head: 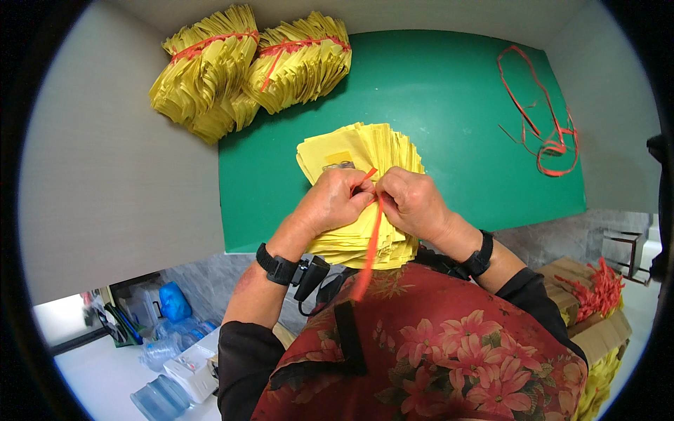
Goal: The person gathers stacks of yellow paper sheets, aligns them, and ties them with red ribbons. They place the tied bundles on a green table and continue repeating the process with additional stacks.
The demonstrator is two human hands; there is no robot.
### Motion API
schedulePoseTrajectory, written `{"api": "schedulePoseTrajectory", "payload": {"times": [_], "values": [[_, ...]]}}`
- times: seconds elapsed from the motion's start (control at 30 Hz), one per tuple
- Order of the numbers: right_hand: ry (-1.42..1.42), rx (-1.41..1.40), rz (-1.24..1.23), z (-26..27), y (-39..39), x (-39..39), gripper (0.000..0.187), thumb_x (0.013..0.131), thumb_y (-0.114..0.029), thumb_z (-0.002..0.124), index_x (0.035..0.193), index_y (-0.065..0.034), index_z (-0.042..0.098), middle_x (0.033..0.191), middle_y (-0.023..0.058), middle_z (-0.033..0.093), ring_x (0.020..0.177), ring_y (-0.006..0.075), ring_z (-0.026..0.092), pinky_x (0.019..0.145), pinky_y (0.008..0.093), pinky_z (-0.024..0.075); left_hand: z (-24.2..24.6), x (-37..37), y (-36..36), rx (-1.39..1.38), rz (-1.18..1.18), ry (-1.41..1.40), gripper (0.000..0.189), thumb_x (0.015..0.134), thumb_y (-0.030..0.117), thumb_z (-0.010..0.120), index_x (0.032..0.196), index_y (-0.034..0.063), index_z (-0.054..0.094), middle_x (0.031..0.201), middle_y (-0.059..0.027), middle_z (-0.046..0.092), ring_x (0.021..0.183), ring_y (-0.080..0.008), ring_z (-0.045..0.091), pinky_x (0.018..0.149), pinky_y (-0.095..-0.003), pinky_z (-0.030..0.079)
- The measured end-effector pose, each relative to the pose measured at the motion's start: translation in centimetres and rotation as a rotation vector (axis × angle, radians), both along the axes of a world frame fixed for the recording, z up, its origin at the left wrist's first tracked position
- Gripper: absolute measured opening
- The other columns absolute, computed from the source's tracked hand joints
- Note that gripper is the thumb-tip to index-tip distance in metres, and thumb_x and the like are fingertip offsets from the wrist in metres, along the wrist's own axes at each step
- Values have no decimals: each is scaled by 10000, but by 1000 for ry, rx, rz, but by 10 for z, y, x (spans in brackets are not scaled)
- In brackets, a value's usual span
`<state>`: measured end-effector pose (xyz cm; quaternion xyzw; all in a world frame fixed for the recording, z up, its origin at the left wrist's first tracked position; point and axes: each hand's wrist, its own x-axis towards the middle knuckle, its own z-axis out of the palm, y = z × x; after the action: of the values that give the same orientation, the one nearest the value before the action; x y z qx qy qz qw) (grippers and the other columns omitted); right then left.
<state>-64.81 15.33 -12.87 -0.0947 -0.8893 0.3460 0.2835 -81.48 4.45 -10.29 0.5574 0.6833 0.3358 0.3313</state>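
Observation:
A thick bundle of yellow paper sheets lies fanned out at the near edge of the green table, with a printed mark on its top sheet. Over its middle my two hands meet, fingers pinched together. My left hand grips a red plastic strip, one short end of which sticks up above the thumb. The same strip passes by the fingers of my right hand, which are closed on it. Its long loose end hangs toward my apron and looks blurred. The fingertips partly hide where the strip crosses.
Two tied bundles of yellow paper lean together at the back left of the green table. Loose red strips lie at its right. Grey panels wall the sides. A cardboard box with red strips stands at the lower right.

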Motion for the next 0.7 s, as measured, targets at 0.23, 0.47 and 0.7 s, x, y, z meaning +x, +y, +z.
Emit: {"api": "schedulePoseTrajectory", "payload": {"times": [0.23,0.47,0.7], "values": [[-25,125,-17,1,-1,1,190,802,-69,698,982,-56,639,804,115,575,655,308,634,561,409,531,-11,-5,-2,-130,81,-327,25,881,-10,627,883,-10,652,717,-33,632,664,-99,570,638,-270,488],[107,95,-27,-8,-3,0,202,786,-30,707,979,-58,658,786,91,565,631,278,617,549,383,525,-7,-8,1,-238,21,-414,67,958,-12,591,987,-8,651,858,-7,682,797,-59,629,718,-220,525],[161,33,-23,-13,-5,0,185,744,20,726,879,-53,622,757,92,573,634,283,618,539,385,515,-10,-12,-3,-218,62,-450,97,945,-33,550,871,11,593,800,-18,669,725,-64,620,664,-237,531]]}}
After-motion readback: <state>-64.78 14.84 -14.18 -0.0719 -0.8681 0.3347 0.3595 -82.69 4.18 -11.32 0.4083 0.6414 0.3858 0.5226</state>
